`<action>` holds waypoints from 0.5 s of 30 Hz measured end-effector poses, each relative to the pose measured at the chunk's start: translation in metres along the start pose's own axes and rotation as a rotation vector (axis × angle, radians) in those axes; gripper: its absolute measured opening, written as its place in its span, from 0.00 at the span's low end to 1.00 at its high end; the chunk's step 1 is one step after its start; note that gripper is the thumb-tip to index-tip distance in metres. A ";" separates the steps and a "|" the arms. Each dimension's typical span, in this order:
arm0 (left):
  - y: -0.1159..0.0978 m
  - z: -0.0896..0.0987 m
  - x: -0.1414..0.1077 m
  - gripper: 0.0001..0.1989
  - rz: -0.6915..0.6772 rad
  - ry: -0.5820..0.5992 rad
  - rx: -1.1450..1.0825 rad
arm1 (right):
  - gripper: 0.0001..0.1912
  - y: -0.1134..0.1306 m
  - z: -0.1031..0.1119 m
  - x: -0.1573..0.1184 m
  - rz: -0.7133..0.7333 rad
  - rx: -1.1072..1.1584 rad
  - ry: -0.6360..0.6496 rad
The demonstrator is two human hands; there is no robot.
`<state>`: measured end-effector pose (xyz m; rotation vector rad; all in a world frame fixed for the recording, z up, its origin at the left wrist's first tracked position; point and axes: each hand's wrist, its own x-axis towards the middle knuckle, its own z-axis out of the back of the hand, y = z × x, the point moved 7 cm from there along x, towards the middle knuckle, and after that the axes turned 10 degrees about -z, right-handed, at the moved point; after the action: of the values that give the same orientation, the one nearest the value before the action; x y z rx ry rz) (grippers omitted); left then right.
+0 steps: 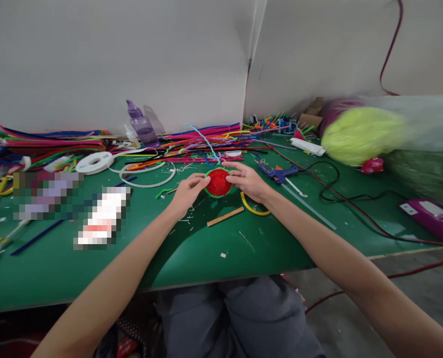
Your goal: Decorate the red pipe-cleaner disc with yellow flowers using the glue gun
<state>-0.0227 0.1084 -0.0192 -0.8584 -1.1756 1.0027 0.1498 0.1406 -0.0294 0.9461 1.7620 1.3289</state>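
Between my two hands is a round red disc with a green rim (218, 183), which looks made of fuzzy pipe cleaner. My left hand (188, 193) pinches its left edge with thumb and fingers. On the right edge, my right hand (247, 181) grips it the same way. A light blue pipe cleaner (205, 141) rises behind the disc; whether it is joined to it I cannot tell. Below the disc, a flat wooden stick (225, 217) lies on the green table (191, 271). A curved yellow piece (254, 206) rests under my right hand.
A blue glue gun (279, 173) lies right of my hands, its cord trailing right. Bundles of coloured pipe cleaners (53, 141) line the back, near a purple bottle (143, 127) and a white tape roll (94, 162). Plastic bags (367, 132) and a purple power strip (430, 219) occupy the right.
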 end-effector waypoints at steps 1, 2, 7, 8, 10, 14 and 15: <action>0.000 0.001 0.000 0.18 -0.008 0.002 0.020 | 0.30 0.000 0.000 0.000 -0.003 0.016 -0.006; 0.000 0.002 0.001 0.19 -0.017 0.002 0.037 | 0.31 0.000 0.000 0.000 -0.009 0.030 -0.007; 0.001 0.003 0.001 0.18 -0.051 -0.016 0.010 | 0.33 0.002 -0.003 -0.003 -0.050 0.064 0.031; 0.002 0.003 0.001 0.17 -0.042 -0.034 -0.033 | 0.34 0.003 -0.004 -0.004 -0.055 0.071 0.035; 0.005 0.003 0.000 0.16 0.002 -0.080 -0.152 | 0.39 0.004 -0.008 -0.005 -0.064 0.087 0.060; 0.006 0.001 -0.002 0.16 0.063 -0.145 -0.340 | 0.49 0.004 -0.017 -0.005 -0.033 0.071 0.120; 0.005 0.000 -0.002 0.17 0.064 -0.150 -0.354 | 0.48 0.003 -0.017 -0.004 -0.015 0.051 0.110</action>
<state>-0.0238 0.1083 -0.0243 -1.1192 -1.4896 0.9371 0.1372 0.1301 -0.0220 0.9007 1.8901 1.3554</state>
